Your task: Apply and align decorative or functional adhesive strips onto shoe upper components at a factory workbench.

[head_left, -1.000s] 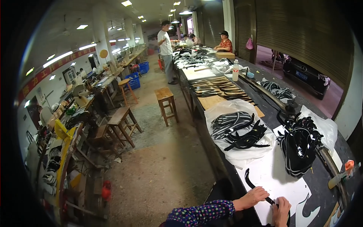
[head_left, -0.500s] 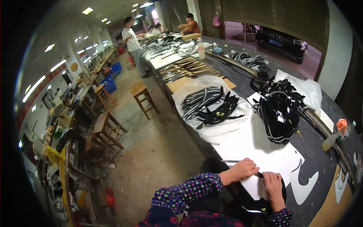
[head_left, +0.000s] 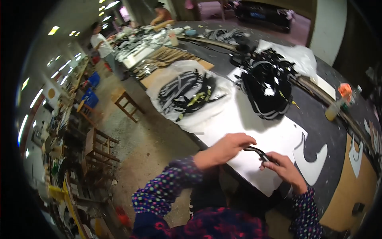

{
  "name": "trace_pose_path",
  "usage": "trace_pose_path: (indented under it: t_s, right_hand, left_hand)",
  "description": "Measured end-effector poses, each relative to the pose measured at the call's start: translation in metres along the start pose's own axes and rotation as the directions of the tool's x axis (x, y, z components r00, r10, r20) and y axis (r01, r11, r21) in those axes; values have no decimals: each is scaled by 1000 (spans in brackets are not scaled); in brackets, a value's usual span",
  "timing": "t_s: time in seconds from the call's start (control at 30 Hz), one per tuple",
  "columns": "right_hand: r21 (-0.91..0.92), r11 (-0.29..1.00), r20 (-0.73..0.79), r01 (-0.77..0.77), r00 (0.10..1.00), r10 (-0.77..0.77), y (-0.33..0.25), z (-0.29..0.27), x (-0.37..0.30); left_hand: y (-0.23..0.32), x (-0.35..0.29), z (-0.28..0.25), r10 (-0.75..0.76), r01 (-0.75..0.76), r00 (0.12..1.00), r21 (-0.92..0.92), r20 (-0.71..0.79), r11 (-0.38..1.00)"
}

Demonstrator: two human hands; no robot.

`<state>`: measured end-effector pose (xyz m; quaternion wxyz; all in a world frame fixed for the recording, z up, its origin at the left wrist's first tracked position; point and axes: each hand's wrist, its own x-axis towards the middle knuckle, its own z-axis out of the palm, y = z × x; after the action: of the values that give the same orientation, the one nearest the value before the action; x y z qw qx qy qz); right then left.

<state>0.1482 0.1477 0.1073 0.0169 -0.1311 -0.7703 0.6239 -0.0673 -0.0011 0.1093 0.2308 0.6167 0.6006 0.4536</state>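
A short, curved black strip with a pale edge [head_left: 258,151] spans the gap between my hands, above a white sheet [head_left: 254,175] at the table's near edge. My left hand [head_left: 227,149] has its fingers closed at the strip's left end, partly hiding it. The right end is pinched between the thumb and fingers of my right hand [head_left: 283,168]. Beyond my hands, black and grey strips [head_left: 181,89] lie on a clear plastic bag [head_left: 159,104]. A large black bundle with grey edging [head_left: 266,93] sits to the right of the bag.
White curved cut-outs [head_left: 314,167] lie right of the sheet, beside brown board [head_left: 345,199]. A bottle of yellowish liquid [head_left: 331,112] stands by a long wooden bar [head_left: 306,85]. Wooden stools [head_left: 126,104] stand on the floor at left. Two people are farther along the table.
My hands have lifted off the sheet's near edge and moved apart, with the curved strip now visible between them. The view has shifted, so the table's contents appear higher and farther left.
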Motion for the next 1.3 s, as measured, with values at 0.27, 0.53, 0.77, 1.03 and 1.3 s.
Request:
trace_pose_path:
  t_s: [0.27,0.53,0.77,1.03,1.3]
  right_hand:
    - [54,996,76,66,995,-70,-28,-14,-6]
    - [-352,896,60,271,962,-268,-50,-3,-10]
    - [-349,895,75,277,960,-268,-56,-1,-9]
    - [-753,595,-30,281,889,-457,-56,9,-10]
    - [-995,54,40,82,844,-535,-19,32,0]
  left_hand:
    - [58,7,-32,-393,465,877,-279,276,841]
    - [60,-1,-36,-244,279,938,-119,245,953]
    - [68,-4,-44,-247,264,936,-33,251,964]
    - [56,-11,-25,243,-141,942,379,-234,915]
    - [19,-48,57,-549,487,768,-858,330,165]
